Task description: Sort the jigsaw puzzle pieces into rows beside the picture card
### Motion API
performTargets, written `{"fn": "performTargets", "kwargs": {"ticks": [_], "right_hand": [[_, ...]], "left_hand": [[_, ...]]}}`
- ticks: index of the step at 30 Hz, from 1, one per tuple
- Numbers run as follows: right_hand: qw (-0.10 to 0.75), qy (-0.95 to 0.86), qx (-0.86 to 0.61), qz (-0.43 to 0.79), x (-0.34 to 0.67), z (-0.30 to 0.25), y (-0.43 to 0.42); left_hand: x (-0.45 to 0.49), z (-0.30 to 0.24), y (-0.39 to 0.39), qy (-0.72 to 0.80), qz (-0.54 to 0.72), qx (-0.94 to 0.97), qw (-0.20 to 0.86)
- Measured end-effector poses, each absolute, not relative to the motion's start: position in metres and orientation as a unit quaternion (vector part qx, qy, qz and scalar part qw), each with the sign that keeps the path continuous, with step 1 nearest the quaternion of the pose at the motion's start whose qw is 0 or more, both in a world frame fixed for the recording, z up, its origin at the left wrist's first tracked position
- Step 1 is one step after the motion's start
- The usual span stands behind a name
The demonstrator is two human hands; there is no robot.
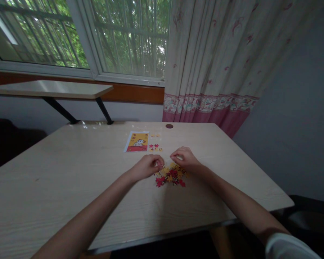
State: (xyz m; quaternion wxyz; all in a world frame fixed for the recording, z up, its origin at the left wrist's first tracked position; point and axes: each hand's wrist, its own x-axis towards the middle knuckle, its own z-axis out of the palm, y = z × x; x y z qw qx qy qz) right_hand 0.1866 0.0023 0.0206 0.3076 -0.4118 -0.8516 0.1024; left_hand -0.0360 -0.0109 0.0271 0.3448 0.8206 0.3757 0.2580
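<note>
A loose heap of red and yellow jigsaw puzzle pieces lies on the table between my forearms. My left hand is at the heap's upper left edge, thumb and fingers curled together in a pinch. Whether a piece is in its fingertips is too small to tell. On the other side, my right hand hovers at the heap's upper right, its thumb and index finger pinched; anything between them cannot be made out. Beyond my left hand lies a picture sheet showing a white cartoon animal on yellow and red. Beside it are several separate pieces.
The light wooden table has a round dark cable hole near its back edge. A raised shelf on black supports stands at the back left. Behind are a barred window and a patterned curtain. A dark chair is at the right.
</note>
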Motion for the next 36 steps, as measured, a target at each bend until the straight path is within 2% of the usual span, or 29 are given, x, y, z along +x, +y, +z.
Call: {"fn": "performTargets", "kwargs": {"ticks": [4,8,12,18,22,25,31,36], "right_hand": [[0.300,-0.866,-0.394,0.062,0.180,0.023,-0.009],[0.296,-0.875,-0.381,0.033,0.174,0.026,-0.016],[0.303,-0.881,-0.363,0.017,0.173,0.026,-0.017],[0.318,-0.888,-0.331,0.000,0.174,0.022,-0.016],[0.312,-0.891,-0.330,-0.005,0.175,0.026,-0.018],[0.312,-0.886,-0.342,-0.017,0.182,0.030,-0.017],[0.373,-0.835,-0.400,-0.061,0.211,0.040,-0.009],[0.402,-0.814,-0.411,-0.083,0.224,0.046,-0.005]], "left_hand": [[-0.034,0.017,-0.011,0.386,0.363,0.694,0.488],[-0.031,0.013,-0.011,0.371,0.418,0.604,0.569],[-0.030,0.014,-0.011,0.357,0.425,0.575,0.601],[-0.028,0.018,-0.013,0.362,0.412,0.587,0.596],[-0.027,0.018,-0.013,0.368,0.422,0.607,0.564],[-0.033,0.019,-0.014,0.392,0.416,0.653,0.497],[-0.054,0.026,-0.018,0.392,0.281,0.822,0.304],[-0.055,0.029,-0.020,0.372,0.236,0.868,0.229]]}}
